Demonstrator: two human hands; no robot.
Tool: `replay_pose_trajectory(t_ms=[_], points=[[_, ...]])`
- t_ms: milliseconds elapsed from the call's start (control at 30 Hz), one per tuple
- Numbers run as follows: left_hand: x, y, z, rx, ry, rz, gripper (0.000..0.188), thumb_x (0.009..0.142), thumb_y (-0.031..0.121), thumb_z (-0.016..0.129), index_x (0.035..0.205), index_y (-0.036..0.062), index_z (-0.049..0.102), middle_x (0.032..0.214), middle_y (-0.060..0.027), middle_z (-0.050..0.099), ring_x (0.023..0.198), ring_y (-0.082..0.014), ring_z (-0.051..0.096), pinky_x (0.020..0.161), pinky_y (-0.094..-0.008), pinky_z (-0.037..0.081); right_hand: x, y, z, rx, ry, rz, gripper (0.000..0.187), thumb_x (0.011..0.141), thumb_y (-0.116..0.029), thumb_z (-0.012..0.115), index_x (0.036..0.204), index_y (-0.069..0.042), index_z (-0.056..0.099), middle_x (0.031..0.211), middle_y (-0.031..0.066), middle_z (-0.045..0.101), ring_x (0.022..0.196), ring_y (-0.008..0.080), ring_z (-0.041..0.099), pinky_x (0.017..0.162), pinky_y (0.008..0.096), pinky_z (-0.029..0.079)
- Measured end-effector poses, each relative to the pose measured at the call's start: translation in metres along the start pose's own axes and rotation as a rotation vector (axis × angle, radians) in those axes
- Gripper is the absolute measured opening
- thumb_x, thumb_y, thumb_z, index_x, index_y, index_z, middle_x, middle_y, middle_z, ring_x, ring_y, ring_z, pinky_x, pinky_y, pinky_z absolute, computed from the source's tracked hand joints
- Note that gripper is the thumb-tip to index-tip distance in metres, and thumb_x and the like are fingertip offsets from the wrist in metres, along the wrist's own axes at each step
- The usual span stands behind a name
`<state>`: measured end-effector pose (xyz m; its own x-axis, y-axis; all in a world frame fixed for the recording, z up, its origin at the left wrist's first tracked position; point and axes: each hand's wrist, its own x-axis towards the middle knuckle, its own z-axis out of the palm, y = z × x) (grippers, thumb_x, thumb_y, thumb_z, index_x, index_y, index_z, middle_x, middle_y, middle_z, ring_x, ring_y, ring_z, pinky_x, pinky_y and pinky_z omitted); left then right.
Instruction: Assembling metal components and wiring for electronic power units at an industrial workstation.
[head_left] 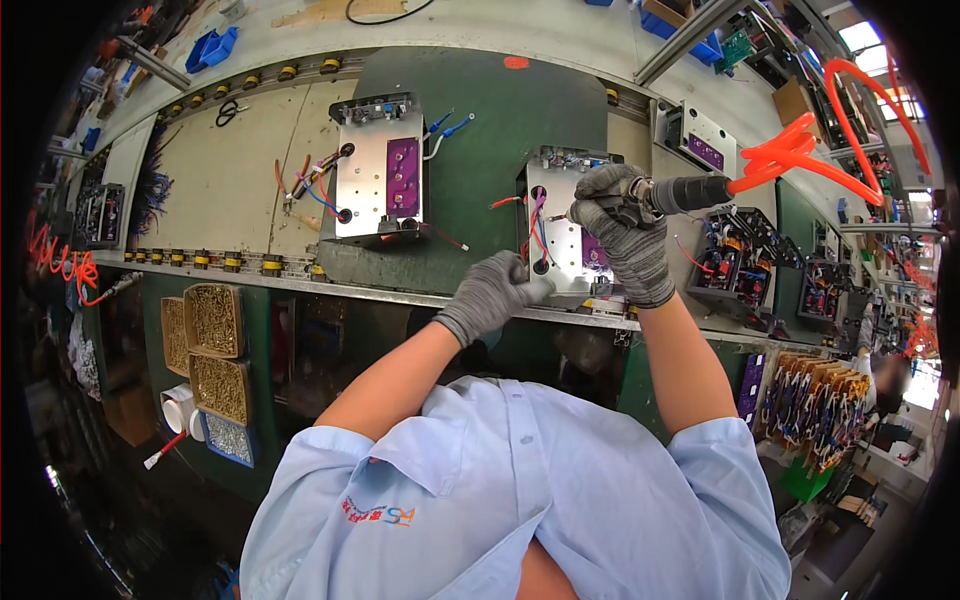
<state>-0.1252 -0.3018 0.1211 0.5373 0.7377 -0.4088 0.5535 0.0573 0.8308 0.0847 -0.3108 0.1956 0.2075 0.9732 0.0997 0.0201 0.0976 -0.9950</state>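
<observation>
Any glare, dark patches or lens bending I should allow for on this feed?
Head view: glare whitens parts of the silver unit by the right hand; head view: the windows at upper right are blown out; head view: the space under the bench sinks into shadow; head view: the bench's far rail arcs and the corners go black, as fisheye does.

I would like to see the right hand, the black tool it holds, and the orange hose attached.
Right hand (628, 228): head view, middle of the grey glove.
Black tool (692, 193): head view, its dark body.
Orange hose (775, 157): head view, coil beside the tool.
</observation>
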Motion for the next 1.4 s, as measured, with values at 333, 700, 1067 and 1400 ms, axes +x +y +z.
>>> replay_pose_trajectory(t_ms=[333, 700, 1067, 1400], points=[[0.003, -0.040, -0.038, -1.201, -0.333, -0.267, 0.030, 0.087, 0.003, 0.074, 0.115, 0.0010, 0.062, 0.114, -0.0150, 0.069, 0.101, -0.0263, 0.072, 0.084, -0.0345, 0.063, -0.009, 0.004, 0.017, -0.008, 0.045, -0.085, 0.027, 0.086, 0.006, 0.071, 0.110, -0.004, 0.065, 0.102, 0.0022, 0.069, 0.091, 0.0099, 0.066, 0.083, 0.0264, 0.056], [-0.012, -0.017, -0.042, -1.055, -0.310, -0.228, 0.023, 0.095, 0.010, 0.069, 0.115, 0.0007, 0.062, 0.104, -0.0106, 0.068, 0.087, -0.0197, 0.072, 0.072, -0.0275, 0.063, -0.043, -0.060, -0.006, 0.260, 0.244, -0.114, 0.028, 0.083, 0.005, 0.075, 0.109, 0.002, 0.064, 0.096, 0.0147, 0.071, 0.082, 0.0232, 0.073, 0.075, 0.0388, 0.064], [0.000, -0.035, -0.028, -1.006, -0.264, -0.196, 0.024, 0.101, 0.023, 0.066, 0.115, 0.0030, 0.065, 0.094, -0.0041, 0.065, 0.080, -0.0108, 0.065, 0.063, -0.0224, 0.056, -0.079, -0.069, 0.004, 0.456, 0.254, -0.179, 0.040, 0.080, 0.002, 0.076, 0.117, -0.002, 0.061, 0.108, 0.0148, 0.069, 0.103, 0.0269, 0.070, 0.090, 0.0432, 0.062], [-0.008, -0.025, -0.024, -1.330, -0.247, -0.319, 0.023, 0.099, 0.033, 0.070, 0.098, 0.0110, 0.063, 0.081, -0.0008, 0.068, 0.061, -0.0093, 0.064, 0.051, -0.0228, 0.053, -0.075, -0.058, 0.014, 0.535, 0.220, -0.221, 0.041, 0.081, 0.002, 0.076, 0.118, -0.004, 0.061, 0.109, 0.0146, 0.069, 0.106, 0.0289, 0.070, 0.090, 0.0450, 0.061]])
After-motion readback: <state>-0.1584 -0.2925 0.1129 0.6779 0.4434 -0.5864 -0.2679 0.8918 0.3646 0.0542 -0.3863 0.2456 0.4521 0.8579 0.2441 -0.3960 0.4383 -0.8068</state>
